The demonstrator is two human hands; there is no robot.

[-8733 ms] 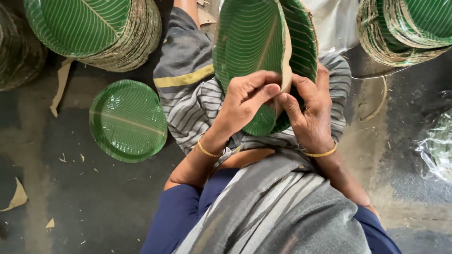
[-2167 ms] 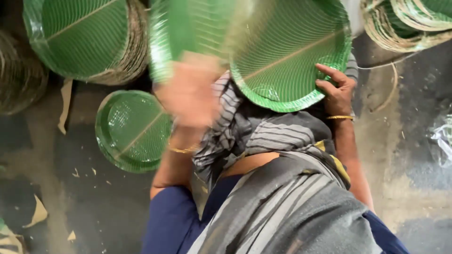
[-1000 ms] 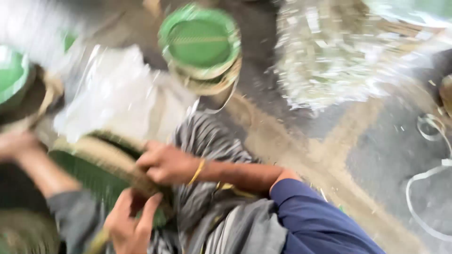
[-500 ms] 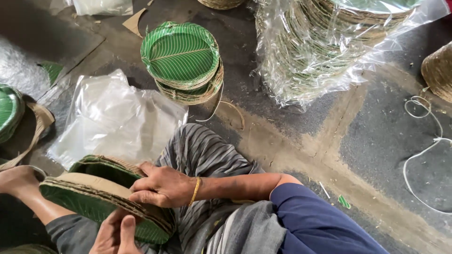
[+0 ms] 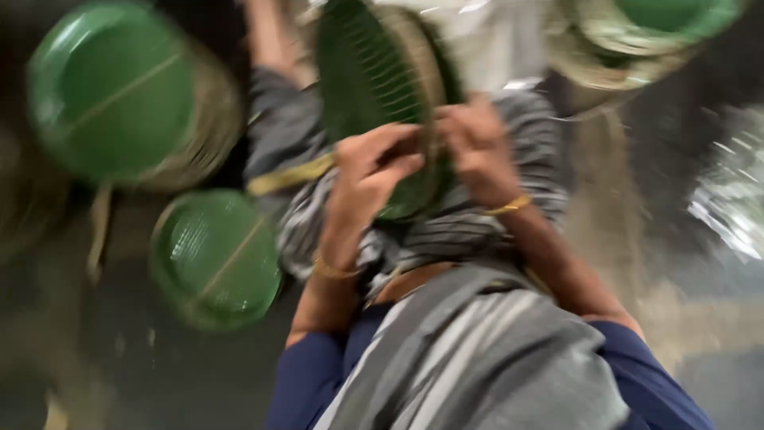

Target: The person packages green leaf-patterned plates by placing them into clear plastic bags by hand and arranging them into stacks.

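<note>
The picture is blurred by head motion. My left hand (image 5: 368, 177) and my right hand (image 5: 477, 147) both grip a stack of green leaf plates (image 5: 374, 103) held upright on edge over my lap. The left hand's fingers curl over the stack's lower rim; the right hand clasps its right side. Gold bangles sit on both wrists. A striped grey cloth (image 5: 446, 231) covers my knees under the stack.
A tall pile of green leaf plates (image 5: 119, 95) stands at the left, and a low one (image 5: 215, 259) lies on the floor beside my left knee. Another pile (image 5: 645, 32) is at the upper right. Clear plastic wrap (image 5: 732, 207) lies at the right edge.
The view has swung back from my side to my front. The plate stack, which lay flat by my knee, is now upright in both hands over my lap.
</note>
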